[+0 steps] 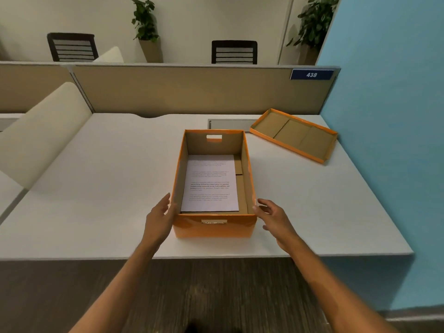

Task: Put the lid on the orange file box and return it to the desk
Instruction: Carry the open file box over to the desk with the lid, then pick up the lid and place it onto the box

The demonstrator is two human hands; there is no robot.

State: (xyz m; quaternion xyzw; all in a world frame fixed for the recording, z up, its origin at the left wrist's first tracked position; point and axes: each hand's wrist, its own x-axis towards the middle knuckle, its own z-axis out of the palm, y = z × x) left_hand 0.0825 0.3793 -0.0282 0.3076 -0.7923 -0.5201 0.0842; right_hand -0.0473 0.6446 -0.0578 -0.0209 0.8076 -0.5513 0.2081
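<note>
Item: orange box [214, 227], open-topped, sitting near the front edge of the desk [96, 188], a printed sheet [209, 183] lying flat on its floor. Item: lid [294, 135], lying upside down at the desk's far right corner, brown inside facing up, well apart from the box and close against the blue wall [389, 140]. Left hand [158, 218]: fingers spread, grip open, palm turned to the box's left wall and touching it or just beside it; which of the two cannot be told. Right hand [274, 218]: grip likewise open, fingers loosely curled, hovering just beside the box's near right corner, holding nothing. Step in hand, as judged: the person is flanking the box, either steadying it or preparing to shift it, with the lid not yet fetched. Handling notes: the lid is needing to be turned over before it is lowered, rim down; its long side is wanting matching to the box's long side; all four corners are best aligned before pressing, since a cardboard rim is liable to catch and buckle on one wall. One hand steadying the box while the other is reaching for the lid would be keeping the light box from sliding.
</note>
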